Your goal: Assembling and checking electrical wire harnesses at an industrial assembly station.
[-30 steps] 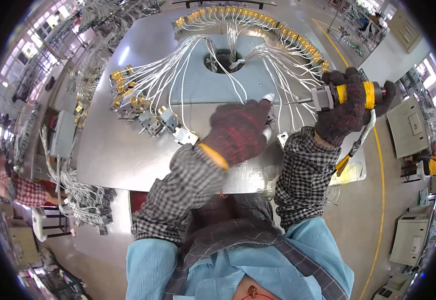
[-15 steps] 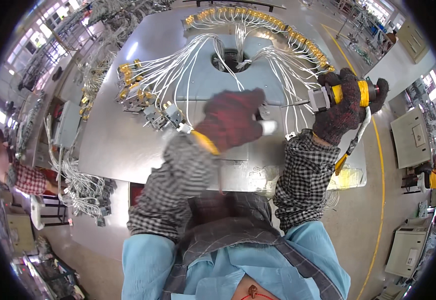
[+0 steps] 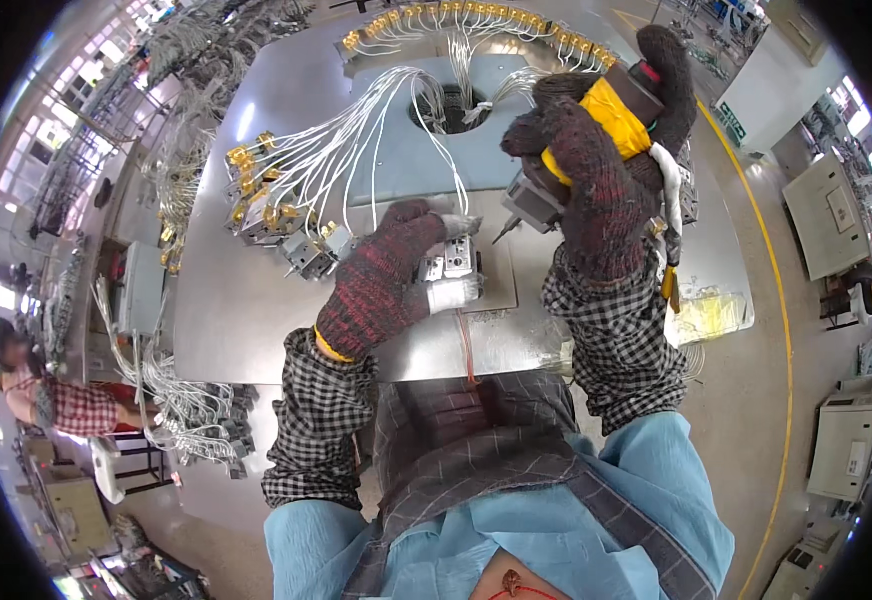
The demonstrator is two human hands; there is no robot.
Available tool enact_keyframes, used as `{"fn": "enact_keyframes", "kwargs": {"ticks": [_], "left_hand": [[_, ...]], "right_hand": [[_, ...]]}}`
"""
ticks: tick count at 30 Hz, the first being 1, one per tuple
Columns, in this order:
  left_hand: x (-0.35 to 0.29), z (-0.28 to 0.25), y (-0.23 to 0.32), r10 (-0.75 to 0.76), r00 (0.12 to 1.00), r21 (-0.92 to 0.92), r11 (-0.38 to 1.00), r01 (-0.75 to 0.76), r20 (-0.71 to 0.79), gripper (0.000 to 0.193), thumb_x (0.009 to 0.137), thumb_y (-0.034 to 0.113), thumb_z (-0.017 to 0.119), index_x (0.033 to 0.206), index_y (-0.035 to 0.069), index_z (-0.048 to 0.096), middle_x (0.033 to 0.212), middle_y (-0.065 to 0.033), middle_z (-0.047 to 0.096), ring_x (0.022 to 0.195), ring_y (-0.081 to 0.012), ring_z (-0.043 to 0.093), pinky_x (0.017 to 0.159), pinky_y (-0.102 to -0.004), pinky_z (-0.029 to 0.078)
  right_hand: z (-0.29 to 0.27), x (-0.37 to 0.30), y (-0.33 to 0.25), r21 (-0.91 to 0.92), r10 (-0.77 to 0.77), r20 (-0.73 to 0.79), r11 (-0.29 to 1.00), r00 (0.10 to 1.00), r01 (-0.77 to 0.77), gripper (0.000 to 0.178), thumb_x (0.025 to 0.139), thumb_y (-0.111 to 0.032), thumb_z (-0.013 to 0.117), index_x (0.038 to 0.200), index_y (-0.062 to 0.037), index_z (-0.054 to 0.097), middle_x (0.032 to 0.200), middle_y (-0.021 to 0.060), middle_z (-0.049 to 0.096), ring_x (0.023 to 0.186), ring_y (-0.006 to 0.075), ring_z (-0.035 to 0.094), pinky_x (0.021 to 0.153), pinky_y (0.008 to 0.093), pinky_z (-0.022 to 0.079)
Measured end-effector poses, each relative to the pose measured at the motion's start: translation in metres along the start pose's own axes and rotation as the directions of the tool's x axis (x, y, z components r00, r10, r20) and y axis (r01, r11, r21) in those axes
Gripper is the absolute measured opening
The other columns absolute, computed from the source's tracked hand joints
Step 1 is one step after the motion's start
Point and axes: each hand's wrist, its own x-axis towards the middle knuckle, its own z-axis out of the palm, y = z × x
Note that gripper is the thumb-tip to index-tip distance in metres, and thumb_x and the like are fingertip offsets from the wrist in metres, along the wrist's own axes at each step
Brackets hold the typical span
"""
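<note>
My left hand (image 3: 381, 275), in a dark red knitted glove with white-covered fingertips, pinches a small silvery metal block (image 3: 456, 262) with round holes on the steel table top. White wires run from the table's round opening to just behind the block. In my right hand (image 3: 596, 185), also gloved, is a power screwdriver (image 3: 618, 115) wrapped in yellow tape. Its thin bit points down and left, its tip a little right of the block and apart from it. A white-wrapped cord hangs from the tool's right side.
Bundles of white wires (image 3: 351, 150) with gold-coloured ends (image 3: 256, 165) fan out across the steel table (image 3: 246, 335). Metal blocks (image 3: 308, 255) sit at the left. Grey wired parts (image 3: 201, 420) lie lower left, near another person's checked sleeve (image 3: 86, 408). A yellow line (image 3: 778, 300) marks the floor.
My left hand was blurred in motion over the table and now holds the metal block. The right hand has brought the screwdriver leftward, with the bit tipped downward.
</note>
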Motion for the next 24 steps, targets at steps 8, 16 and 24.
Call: {"fn": "enact_keyframes", "kwargs": {"ticks": [8, 16, 24], "left_hand": [[0.007, 0.005, 0.006, -0.164, 0.976, 0.019, 0.986, 0.163, 0.145, 0.064, 0.084, 0.050, 0.080, 0.131, 0.009, 0.065, 0.111, -0.0162, 0.074, 0.101, -0.0347, 0.073, 0.086, -0.0452, 0.057], [0.009, 0.002, 0.013, -0.206, 0.957, 0.008, 0.978, 0.208, 0.206, 0.063, 0.085, 0.048, 0.080, 0.132, 0.008, 0.065, 0.108, -0.0169, 0.075, 0.100, -0.0348, 0.073, 0.087, -0.0463, 0.057], [0.004, 0.002, 0.017, -0.250, 0.959, -0.035, 0.966, 0.257, 0.134, 0.081, 0.078, 0.053, 0.085, 0.136, 0.002, 0.060, 0.109, -0.0200, 0.074, 0.092, -0.0326, 0.076, 0.083, -0.0414, 0.059]], "right_hand": [[-0.005, -0.014, -0.002, -0.117, 0.025, 0.067, 0.993, 0.997, -0.017, 0.072, 0.096, 0.003, 0.067, 0.157, -0.0111, 0.031, 0.115, 0.0135, 0.066, 0.086, 0.0247, 0.072, 0.075, 0.0407, 0.065], [-0.009, -0.022, 0.009, -0.211, -0.003, 0.114, 0.977, 0.993, 0.027, 0.073, 0.095, 0.003, 0.068, 0.157, -0.0115, 0.031, 0.114, 0.0133, 0.066, 0.087, 0.0245, 0.072, 0.075, 0.0412, 0.065], [-0.004, -0.022, 0.038, -0.216, -0.036, 0.111, 0.975, 0.993, 0.059, 0.074, 0.095, 0.003, 0.068, 0.157, -0.0119, 0.031, 0.114, 0.0130, 0.066, 0.088, 0.0243, 0.071, 0.075, 0.0417, 0.065]]}}
